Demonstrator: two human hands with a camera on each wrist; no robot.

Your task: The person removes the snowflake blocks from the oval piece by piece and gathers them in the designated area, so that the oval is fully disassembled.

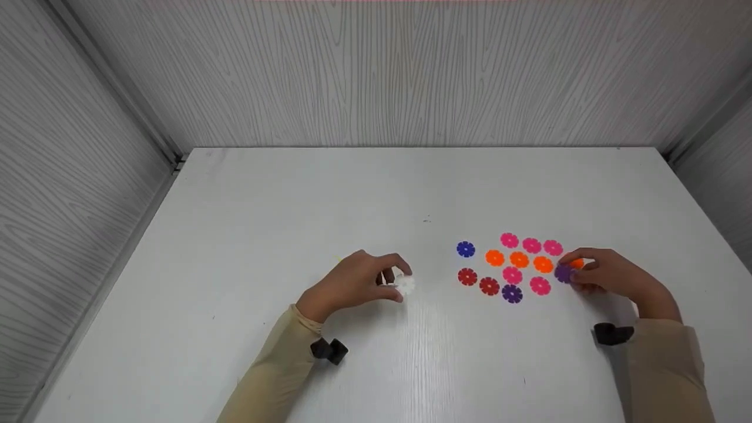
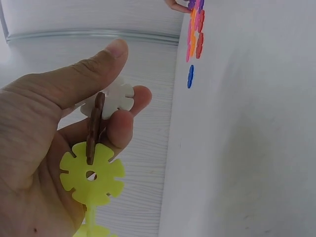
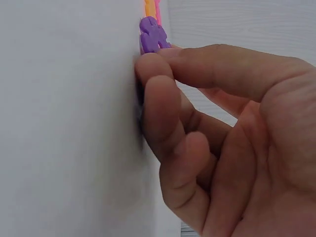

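Observation:
My left hand (image 1: 352, 282) holds a short chain of slotted, flower-shaped plastic discs, fingers and thumb around its upper end. In the left wrist view, the chain's white disc (image 2: 123, 98) lies between thumb and fingers. A brown disc (image 2: 94, 131), seen edge-on, joins it to a yellow disc (image 2: 108, 173) near the palm, with more yellow pieces below. At the right end of the loose discs, my right hand (image 1: 617, 279) pinches a purple disc (image 1: 564, 274) between thumb and fingertips, close over the table. An orange disc (image 1: 577, 264) is partly hidden behind that hand.
Loose discs lie on the white table (image 1: 264, 205) between the hands: a blue disc (image 1: 466, 249), red discs (image 1: 467, 277), orange discs (image 1: 519, 259), pink discs (image 1: 531, 245) and another purple disc (image 1: 512, 294). Wood-grain panels (image 1: 411, 70) border the table's back and sides.

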